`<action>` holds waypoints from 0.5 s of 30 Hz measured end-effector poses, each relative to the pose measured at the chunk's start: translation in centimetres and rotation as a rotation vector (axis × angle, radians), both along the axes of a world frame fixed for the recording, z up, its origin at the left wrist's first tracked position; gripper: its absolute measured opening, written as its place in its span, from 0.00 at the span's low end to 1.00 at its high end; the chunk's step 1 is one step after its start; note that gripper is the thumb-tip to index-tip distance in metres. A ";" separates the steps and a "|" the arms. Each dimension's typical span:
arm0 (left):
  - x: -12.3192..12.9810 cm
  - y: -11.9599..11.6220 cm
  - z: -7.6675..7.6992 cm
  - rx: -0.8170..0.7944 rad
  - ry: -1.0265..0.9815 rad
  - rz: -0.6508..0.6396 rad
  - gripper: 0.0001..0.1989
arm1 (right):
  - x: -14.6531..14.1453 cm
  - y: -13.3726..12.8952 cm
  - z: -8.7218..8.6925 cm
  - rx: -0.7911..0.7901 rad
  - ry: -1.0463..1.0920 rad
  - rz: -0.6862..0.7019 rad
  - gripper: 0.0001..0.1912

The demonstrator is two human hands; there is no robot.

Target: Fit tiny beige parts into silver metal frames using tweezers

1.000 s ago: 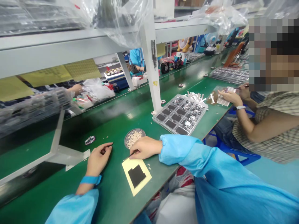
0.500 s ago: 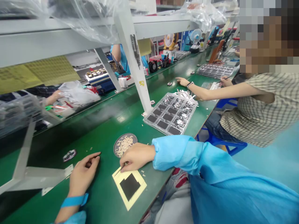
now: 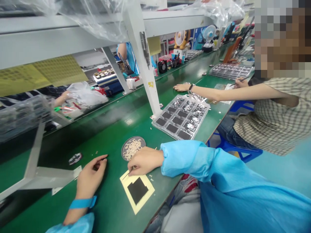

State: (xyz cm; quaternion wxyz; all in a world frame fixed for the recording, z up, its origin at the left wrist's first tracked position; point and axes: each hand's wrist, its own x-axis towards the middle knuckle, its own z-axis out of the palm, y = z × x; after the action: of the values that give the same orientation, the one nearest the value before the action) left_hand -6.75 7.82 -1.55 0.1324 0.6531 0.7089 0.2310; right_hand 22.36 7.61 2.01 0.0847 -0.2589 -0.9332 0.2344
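My right hand (image 3: 144, 160) holds dark tweezers, their tips over the upper left corner of a yellow sheet (image 3: 148, 200). A black square piece (image 3: 137, 191) lies on that sheet. Just behind my right hand is a round dish (image 3: 130, 147) of small pale pieces. My left hand (image 3: 91, 178), with a blue band at the wrist, rests on the green bench left of the sheet. Its thumb and index finger are pressed together; anything between them is too small to name. A small shiny part (image 3: 75, 158) lies beyond my left hand.
A clear compartment tray (image 3: 170, 127) of black and silver parts sits right of a white post (image 3: 150, 84). A metal bracket (image 3: 55, 178) stands at left. Another person's arm (image 3: 211, 94) reaches over the bench behind the tray. Fans stand farther back.
The whole view has shifted slightly, while my hands keep nearly the same place beside the sheet. The other person's hand has moved left along the bench and now lies lower.
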 end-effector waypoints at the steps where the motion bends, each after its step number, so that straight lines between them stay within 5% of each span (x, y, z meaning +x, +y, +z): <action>1: 0.2 -0.5 0.5 0.022 0.003 0.000 0.23 | -0.1 -0.1 -0.1 0.013 -0.006 -0.010 0.17; 4: 1.7 -1.2 2.5 0.102 0.026 -0.048 0.20 | -0.5 -0.5 -0.2 0.041 -0.017 -0.043 0.17; 7: 4.9 0.9 4.7 0.130 -0.004 -0.157 0.19 | -0.7 -0.5 -0.2 0.067 -0.017 -0.038 0.17; 11: 11.6 9.4 5.5 0.083 -0.067 -0.434 0.21 | -0.6 0.1 -0.4 0.070 0.018 -0.002 0.17; 15: 18.8 19.7 3.8 -0.020 -0.071 -0.500 0.26 | -0.6 0.5 -1.2 0.103 0.090 0.025 0.14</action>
State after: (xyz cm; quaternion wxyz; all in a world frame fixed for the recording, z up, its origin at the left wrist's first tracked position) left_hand 12.09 27.51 2.22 0.2165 0.7983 0.5226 0.2068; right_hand 21.74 8.09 0.83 0.1367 -0.2316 -0.9425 0.1983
